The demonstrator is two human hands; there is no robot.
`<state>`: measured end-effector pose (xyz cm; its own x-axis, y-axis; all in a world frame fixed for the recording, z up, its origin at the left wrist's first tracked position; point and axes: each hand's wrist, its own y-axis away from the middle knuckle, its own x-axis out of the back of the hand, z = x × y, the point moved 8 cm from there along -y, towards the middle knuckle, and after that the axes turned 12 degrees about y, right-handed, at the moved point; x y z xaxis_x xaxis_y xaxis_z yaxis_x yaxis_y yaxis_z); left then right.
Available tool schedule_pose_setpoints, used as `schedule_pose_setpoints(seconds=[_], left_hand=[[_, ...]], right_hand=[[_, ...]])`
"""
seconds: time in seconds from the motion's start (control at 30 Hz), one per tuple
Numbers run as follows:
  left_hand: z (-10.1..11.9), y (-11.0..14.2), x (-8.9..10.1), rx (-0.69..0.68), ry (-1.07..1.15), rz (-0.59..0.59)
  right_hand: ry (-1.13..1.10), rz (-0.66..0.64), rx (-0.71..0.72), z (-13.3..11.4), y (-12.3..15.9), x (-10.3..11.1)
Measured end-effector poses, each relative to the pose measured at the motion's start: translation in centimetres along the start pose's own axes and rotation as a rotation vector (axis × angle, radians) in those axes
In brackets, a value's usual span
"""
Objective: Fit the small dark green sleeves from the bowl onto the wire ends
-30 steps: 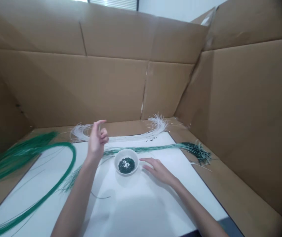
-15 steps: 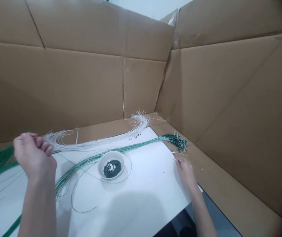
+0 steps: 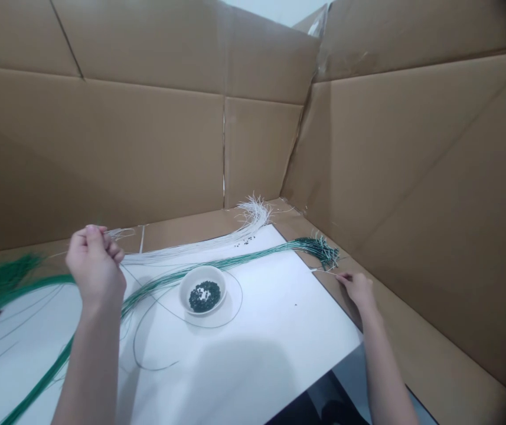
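My right hand [image 3: 356, 289] is over the cardboard past the white sheet's right edge, its fingertips pinched on a thin white thread [image 3: 325, 271]. That thread runs left to the sheet's edge, just below the tufted end of a bundle of green strands [image 3: 230, 260]. My left hand [image 3: 97, 262] is raised at the left with fingers closed; what it holds is too fine to make out. Near it, the bundle of white strands [image 3: 182, 251] lies along the back. A white bowl [image 3: 184, 295] with small dark green beads [image 3: 205, 297] stands in front of the green bundle.
The white sheet [image 3: 253, 354] covers the work surface. Cardboard walls [image 3: 146, 147] rise behind and to the right. A few dark beads [image 3: 244, 242] lie loose near the white strands. One loose dark thread [image 3: 135, 348] curls around the bowl. More green strands [image 3: 9, 277] spread at far left.
My right hand has moved right, off the sheet, with the white thread now stretched from its fingertips. My left hand appears farther right; the view has also shifted slightly.
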<state>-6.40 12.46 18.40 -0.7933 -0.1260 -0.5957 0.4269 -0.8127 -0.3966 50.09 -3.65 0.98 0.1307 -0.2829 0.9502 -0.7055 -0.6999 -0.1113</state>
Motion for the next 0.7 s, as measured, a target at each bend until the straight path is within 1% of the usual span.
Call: schedule_pose_setpoints(seconds=[0.07, 0.13, 0.2, 0.27, 0.37, 0.4, 0.43, 0.47, 0.5, 0.57, 0.6, 0.63, 0.7], left_hand=[[-0.2, 0.3, -0.2, 0.016, 0.005, 0.011], [-0.7, 0.9, -0.7, 0.069, 0.022, 0.018], [-1.6, 1.7, -1.5, 0.152, 0.053, -0.01], [-2.5, 2.9, -2.9, 0.222, 0.077, -0.088], [-4.2, 5.5, -4.9, 0.353, 0.106, -0.205], [-4.9, 6.6, -5.6, 0.407, 0.107, -0.25], [-5.5, 7.7, -6.2, 0.45, 0.096, -0.293], [-6.0, 8.8, -6.8, 0.492, 0.078, -0.333], [-6.5, 9.9, -7.3, 0.531, 0.067, -0.368], [-7.0, 11.7, -8.0, 0.592, 0.087, -0.4], [-7.2, 12.3, -8.1, 0.616, 0.117, -0.397], [-7.2, 12.6, -8.2, 0.628, 0.153, -0.382], [-7.0, 12.7, -7.9, 0.613, 0.208, -0.335]], right_hand=[[-0.027, -0.016, 0.051, -0.9, 0.9, 0.6], [-0.079, -0.017, 0.099, -2.5, 2.3, 1.8], [-0.163, 0.059, 0.143, -5.0, 4.0, 4.4], [-0.313, 0.149, 0.213, -8.4, 5.9, 7.9], [-0.538, 0.293, 0.402, -15.0, 8.8, 13.3], [-0.599, 0.308, 0.477, -17.5, 9.7, 14.5], [-0.639, 0.275, 0.57, -20.2, 10.6, 15.1], [-0.672, 0.212, 0.661, -22.8, 11.5, 15.2], [-0.701, 0.123, 0.742, -25.3, 12.4, 14.8], [-0.762, -0.092, 0.848, -29.5, 13.9, 13.1], [-0.826, -0.185, 0.859, -31.0, 14.4, 12.1], [-0.903, -0.258, 0.832, -32.1, 14.6, 11.1], [-1.035, -0.353, 0.741, -33.4, 14.6, 9.5]])
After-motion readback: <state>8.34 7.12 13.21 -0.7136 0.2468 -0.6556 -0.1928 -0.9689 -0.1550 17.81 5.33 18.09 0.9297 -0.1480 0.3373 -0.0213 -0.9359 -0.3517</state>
